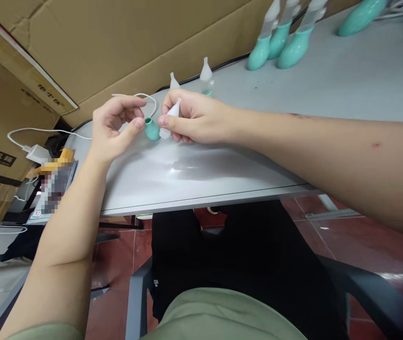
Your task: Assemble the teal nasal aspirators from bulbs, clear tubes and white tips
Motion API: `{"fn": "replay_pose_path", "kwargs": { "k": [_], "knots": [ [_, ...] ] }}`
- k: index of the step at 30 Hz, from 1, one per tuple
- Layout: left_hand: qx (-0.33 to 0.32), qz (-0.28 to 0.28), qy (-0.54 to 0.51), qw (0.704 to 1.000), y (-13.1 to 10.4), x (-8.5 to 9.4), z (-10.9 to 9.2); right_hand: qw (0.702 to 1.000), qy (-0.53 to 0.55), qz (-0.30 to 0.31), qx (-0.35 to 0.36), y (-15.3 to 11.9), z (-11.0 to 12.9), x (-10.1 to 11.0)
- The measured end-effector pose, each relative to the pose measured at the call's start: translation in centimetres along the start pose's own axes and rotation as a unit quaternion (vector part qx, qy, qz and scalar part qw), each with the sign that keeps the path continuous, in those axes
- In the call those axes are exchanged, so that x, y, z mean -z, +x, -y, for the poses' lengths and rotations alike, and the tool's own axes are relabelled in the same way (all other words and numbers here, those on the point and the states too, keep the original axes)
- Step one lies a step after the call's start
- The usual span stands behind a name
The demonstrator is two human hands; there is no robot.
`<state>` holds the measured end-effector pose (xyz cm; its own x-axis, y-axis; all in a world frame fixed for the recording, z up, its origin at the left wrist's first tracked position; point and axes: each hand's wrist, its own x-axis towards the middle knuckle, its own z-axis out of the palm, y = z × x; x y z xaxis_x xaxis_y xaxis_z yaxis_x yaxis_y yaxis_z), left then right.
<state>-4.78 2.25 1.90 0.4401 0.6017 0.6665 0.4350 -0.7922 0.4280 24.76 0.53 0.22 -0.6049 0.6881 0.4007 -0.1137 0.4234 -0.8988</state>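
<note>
My right hand [190,118] pinches a small clear piece with a white pointed tip [175,109] between thumb and fingers. Just left of it, a teal bulb [152,130] with its round opening facing up stands on the grey table [201,165]. My left hand [119,125] is beside the bulb, thumb and fingers apart with a gap between them and nothing in it. Behind my right hand are another white tip [174,81], partly hidden, and a white-tipped clear piece on a teal base [206,78].
Several teal bulbs with clear tops [295,47] stand at the back right, another teal bulb [361,18] beyond them. Cardboard [133,38] lines the back edge. A white cable [55,130], charger [38,154] and blurred-out phone [57,186] are at left. Part of another person shows lower left.
</note>
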Motion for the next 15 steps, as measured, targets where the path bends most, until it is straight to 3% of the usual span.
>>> {"fn": "replay_pose_path", "kwargs": {
  "k": [4, 8, 15],
  "knots": [
    [0.004, 0.052, -0.048, 0.997, -0.2, 0.0, -1.9, 1.000, -0.008, -0.002, 0.010, -0.3, 0.6, -0.4],
    [0.059, 0.099, -0.030, 0.993, -0.2, -0.9, -2.5, 0.998, -0.051, -0.011, 0.030, -0.3, 0.8, -1.0],
    [0.088, 0.099, -0.073, 0.989, -0.3, -2.2, -4.2, 0.992, -0.104, 0.004, 0.067, -0.2, 0.2, -1.5]
  ]
}}
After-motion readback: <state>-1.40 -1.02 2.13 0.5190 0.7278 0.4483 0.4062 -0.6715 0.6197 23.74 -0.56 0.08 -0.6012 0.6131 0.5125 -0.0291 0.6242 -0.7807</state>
